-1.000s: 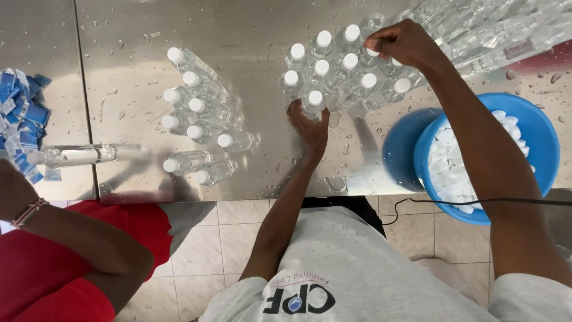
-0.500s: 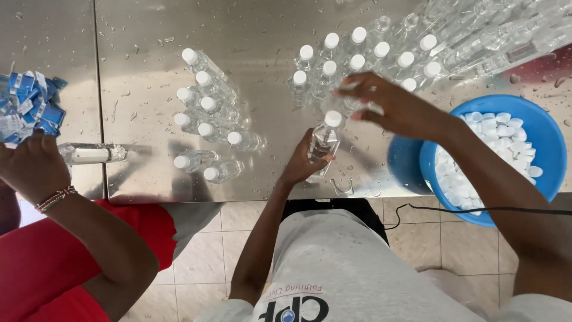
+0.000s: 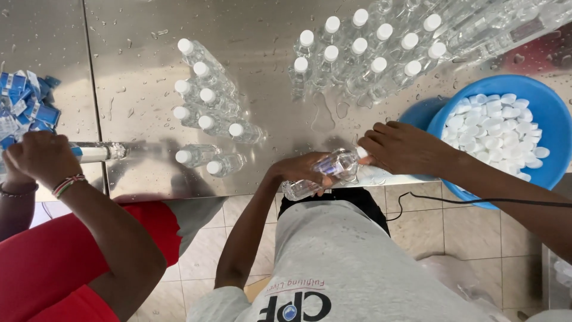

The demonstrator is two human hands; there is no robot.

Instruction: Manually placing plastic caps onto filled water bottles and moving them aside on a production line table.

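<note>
My left hand [image 3: 301,170] grips the body of a clear plastic water bottle [image 3: 322,173], which lies tilted over the near edge of the steel table [image 3: 149,24]. My right hand [image 3: 402,149] is closed around the bottle's white-capped end. Behind them stands a cluster of several capped bottles [image 3: 363,56] upright on the wet table. A second group of capped bottles [image 3: 208,110] lies and leans to the left.
A blue basin [image 3: 545,101] full of white caps [image 3: 491,125] sits at the right beside a blue lid [image 3: 417,113]. At the left, a co-worker's hand [image 3: 39,158] holds a bottle [image 3: 98,152] near a pile of blue labels [image 3: 27,107]. A black cable [image 3: 476,201] hangs below the table edge.
The bottle was pulled from the standing cluster toward the table's near edge and tipped sideways. My right hand came down from the cluster onto its cap end. The co-worker's hand moved onto their bottle.
</note>
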